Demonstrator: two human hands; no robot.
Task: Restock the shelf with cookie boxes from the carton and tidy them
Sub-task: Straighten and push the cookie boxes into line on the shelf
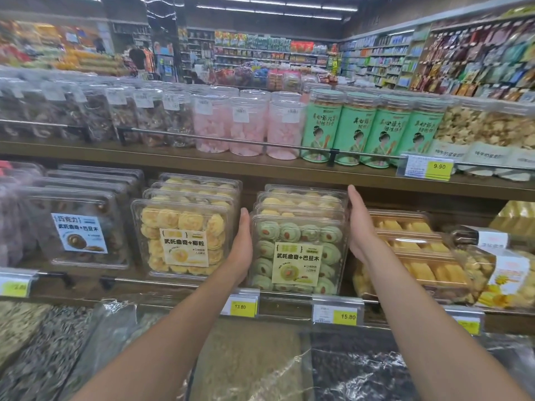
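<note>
Green cookie box [298, 253] standing upright at the front of a row of clear boxes on the middle shelf [260, 169], label facing out, yellow-cookie boxes [304, 198] lined up behind. Flanked by both hands, flat and open, fingers straight: left hand [241, 244] pressed along the left wall, right hand [362, 224] along the right side, reaching deeper toward the rear boxes. Just left, another row fronted by a yellow cookie box [182, 241], close against the left hand; further left, chocolate cookie boxes [81, 227]. Just right, boxes of yellow bars [419, 256], crowding the right hand. Price tags [337, 311] clipped on the rail below. Above, pink jars [246, 128] and green canisters [356, 131] behind a metal rail. Below, bulk bins [86, 357] under plastic film.
</note>
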